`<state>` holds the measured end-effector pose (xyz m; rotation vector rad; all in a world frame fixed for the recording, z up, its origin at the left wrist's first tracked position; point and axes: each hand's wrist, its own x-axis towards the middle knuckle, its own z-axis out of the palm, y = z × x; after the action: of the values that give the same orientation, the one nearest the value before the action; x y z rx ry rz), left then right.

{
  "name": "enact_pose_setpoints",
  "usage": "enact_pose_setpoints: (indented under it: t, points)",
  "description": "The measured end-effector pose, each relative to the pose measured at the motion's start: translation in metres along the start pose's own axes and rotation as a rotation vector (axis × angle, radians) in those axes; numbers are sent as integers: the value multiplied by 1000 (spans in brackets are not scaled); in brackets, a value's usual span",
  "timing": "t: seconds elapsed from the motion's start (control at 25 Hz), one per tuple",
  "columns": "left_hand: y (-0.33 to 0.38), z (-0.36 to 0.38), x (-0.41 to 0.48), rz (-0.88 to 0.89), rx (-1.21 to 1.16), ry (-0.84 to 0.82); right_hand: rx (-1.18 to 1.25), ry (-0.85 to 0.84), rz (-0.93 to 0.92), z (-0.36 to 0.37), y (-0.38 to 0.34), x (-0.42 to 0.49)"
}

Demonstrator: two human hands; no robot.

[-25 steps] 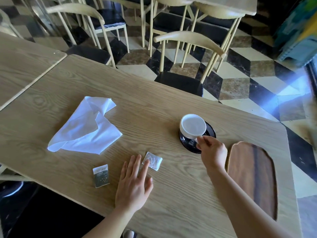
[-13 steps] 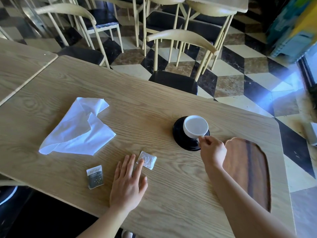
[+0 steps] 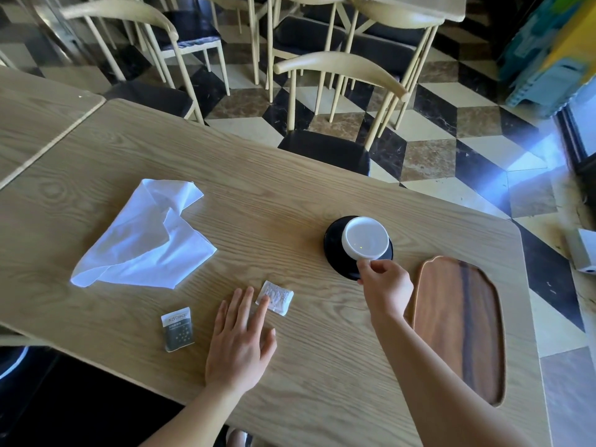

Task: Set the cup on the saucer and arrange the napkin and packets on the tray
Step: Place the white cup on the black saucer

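The right grip (image 3: 385, 285) pinches the handle of the white cup (image 3: 366, 241), which sits over the right part of the black saucer (image 3: 333, 250). The left grip (image 3: 240, 343) lies flat, fingers straight, one fingertip on the white packet (image 3: 279, 296). The dark packet (image 3: 178, 329) lies just to its left, the rumpled napkin (image 3: 145, 240) farther off. The wooden tray (image 3: 458, 324) lies right of the right grip. The surface (image 3: 258, 195) is pale wood. Beyond stand chairs (image 3: 338, 91) on a chequered floor (image 3: 429, 156).
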<state>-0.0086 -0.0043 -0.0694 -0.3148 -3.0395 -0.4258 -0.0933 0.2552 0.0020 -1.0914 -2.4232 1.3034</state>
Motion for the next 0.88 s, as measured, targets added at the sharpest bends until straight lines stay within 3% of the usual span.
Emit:
enact_pose_setpoints:
  t: [0.88]
  points:
    - [-3, 2, 0, 2, 4, -1, 60, -14, 29, -4, -4, -8]
